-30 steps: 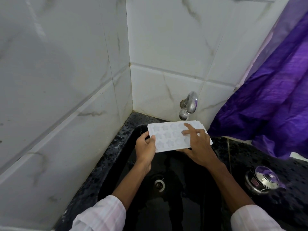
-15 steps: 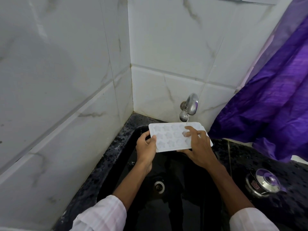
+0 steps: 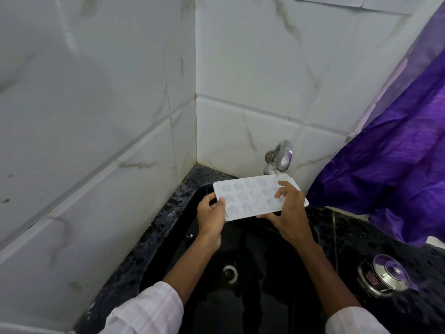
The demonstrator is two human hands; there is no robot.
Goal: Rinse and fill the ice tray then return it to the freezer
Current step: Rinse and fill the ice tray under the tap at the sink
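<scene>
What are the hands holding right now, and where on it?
Both hold the ice tray: the left hand grips its left end, the right hand its right end, fingers on top.

white ice tray (image 3: 250,196), black sink (image 3: 265,297), purple curtain (image 3: 390,169)

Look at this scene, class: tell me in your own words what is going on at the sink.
A person holds a white ice tray with both hands over a black sink, its far edge just below the wall tap. The left hand grips the tray's left end, and the right hand pinches the right end, fingers on top. Whether water is running is hard to tell.
</scene>
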